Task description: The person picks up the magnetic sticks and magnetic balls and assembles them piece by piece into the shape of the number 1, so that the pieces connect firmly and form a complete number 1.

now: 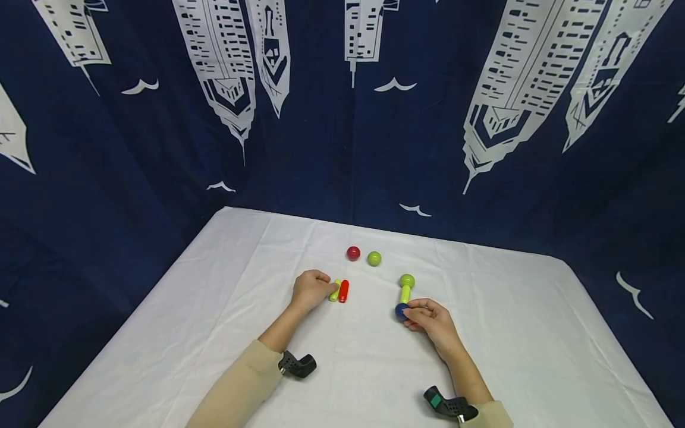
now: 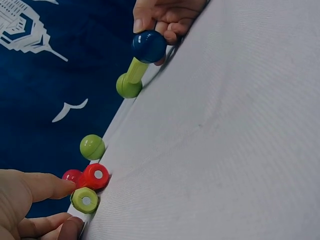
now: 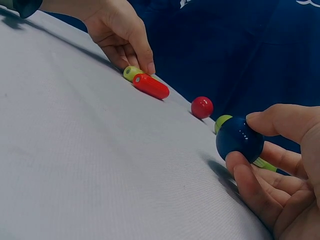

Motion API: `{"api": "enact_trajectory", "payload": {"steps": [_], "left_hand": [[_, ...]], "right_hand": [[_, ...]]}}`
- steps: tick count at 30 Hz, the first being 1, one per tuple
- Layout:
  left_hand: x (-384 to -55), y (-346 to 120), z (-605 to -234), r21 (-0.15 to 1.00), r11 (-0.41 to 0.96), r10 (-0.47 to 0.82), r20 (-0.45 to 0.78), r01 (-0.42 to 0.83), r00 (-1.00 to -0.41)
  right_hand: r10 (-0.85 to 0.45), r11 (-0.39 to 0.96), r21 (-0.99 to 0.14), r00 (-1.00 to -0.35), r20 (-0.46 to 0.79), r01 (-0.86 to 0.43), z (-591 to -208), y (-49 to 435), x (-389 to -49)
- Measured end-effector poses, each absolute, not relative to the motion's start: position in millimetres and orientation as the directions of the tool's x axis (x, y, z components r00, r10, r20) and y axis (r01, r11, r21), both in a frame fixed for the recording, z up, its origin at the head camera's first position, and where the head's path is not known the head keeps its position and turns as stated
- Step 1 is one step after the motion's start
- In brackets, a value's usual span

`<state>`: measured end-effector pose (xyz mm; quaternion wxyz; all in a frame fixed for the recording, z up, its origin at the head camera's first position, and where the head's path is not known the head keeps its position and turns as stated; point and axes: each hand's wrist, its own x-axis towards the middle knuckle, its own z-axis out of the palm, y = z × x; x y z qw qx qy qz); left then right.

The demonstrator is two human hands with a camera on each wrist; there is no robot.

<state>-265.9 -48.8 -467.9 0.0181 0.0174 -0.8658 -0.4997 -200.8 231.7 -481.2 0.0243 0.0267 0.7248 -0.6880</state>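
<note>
My right hand pinches a dark blue ball between thumb and fingers. The ball sits at one end of a yellow-green rod, whose far end bears a green ball; the three form a dumbbell shape. My left hand has its thumb and forefinger on either side of a second yellow-green rod, which lies on the cloth. Right beside that rod is a red rod. Both loose rods show a pale round disc at the end.
Beyond the loose rods, a red ball and another green ball stand side by side on the white tablecloth. A dark blue curtain with white building prints hangs behind the table's far edge. Each wrist wears a black camera mount.
</note>
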Motion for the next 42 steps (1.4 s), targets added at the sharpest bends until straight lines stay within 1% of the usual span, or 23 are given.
{"api": "enact_trajectory", "payload": {"steps": [10,22,29,38,42], "left_hand": [[-268.0,-44.1,-470.8,0.851,0.526,-0.062,0.019,-0.016,-0.998],[-266.8,-40.4,-468.4,0.794,0.608,-0.102,0.045,-0.026,-0.994],[-266.5,-40.6,-467.9,0.77,0.638,-0.092,0.065,-0.008,-0.994],[-267.1,-40.1,-468.4,0.763,0.646,-0.111,0.073,-0.016,-0.991],[-266.9,-40.0,-467.3,0.774,0.632,-0.123,0.04,-0.047,-0.992]], "right_hand": [[0.001,0.052,-0.996,-0.998,-0.067,0.067,-481.6,232.0,-201.0],[0.005,0.055,-0.996,-0.997,-0.074,0.074,-481.2,230.3,-200.5],[0.007,0.061,-0.996,-0.997,-0.072,0.072,-480.8,230.3,-200.4],[0.017,0.072,-0.995,-0.997,-0.069,0.07,-482.1,230.2,-201.2],[0.015,0.062,-0.995,-0.997,-0.072,0.072,-482.6,230.4,-201.4]]}}
